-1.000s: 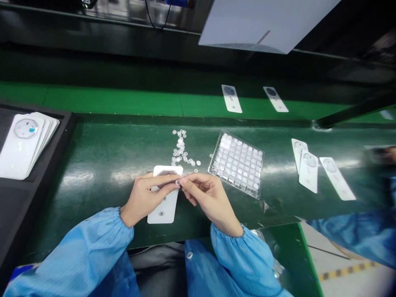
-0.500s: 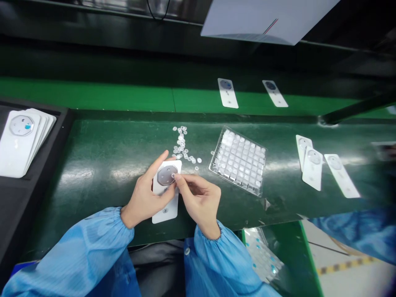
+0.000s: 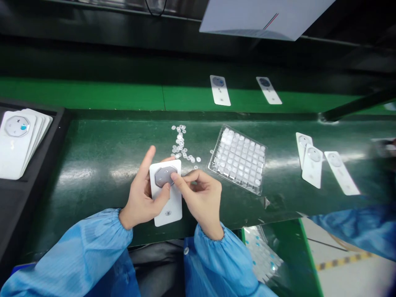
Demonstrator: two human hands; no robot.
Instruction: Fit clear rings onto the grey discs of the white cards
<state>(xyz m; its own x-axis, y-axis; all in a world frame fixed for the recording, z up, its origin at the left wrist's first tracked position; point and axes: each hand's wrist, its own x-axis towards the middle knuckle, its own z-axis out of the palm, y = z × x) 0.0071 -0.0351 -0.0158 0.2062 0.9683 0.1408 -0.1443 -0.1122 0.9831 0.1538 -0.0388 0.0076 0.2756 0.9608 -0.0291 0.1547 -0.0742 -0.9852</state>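
My left hand (image 3: 144, 196) grips a white phone back cover (image 3: 171, 206) by its left side, thumb across the front and other fingers partly behind it. The cover has a grey octagonal camera area (image 3: 163, 175) near its top. My right hand (image 3: 201, 196) is closed, its thumb tip pressed on the right edge of the octagon. Whatever lies under that thumb is hidden. Just beyond the cover, small clear round discs (image 3: 180, 140) are scattered on the green bench. To the right sits a clear tray (image 3: 211, 166) filled with rows of small whitish pieces.
Stacked covers (image 3: 14, 154) lie in a black tray (image 3: 58, 132) at the left. More covers (image 3: 314, 167) lie at the right, and two (image 3: 221, 93) on the back ledge. A plastic bag (image 3: 262, 255) is below the bench edge. Another person's blue sleeve (image 3: 359, 229) reaches in at right.
The cover has tilted to face me more. My right thumb has come down onto the octagon's edge, covering the small clear disc that showed at its tip before.
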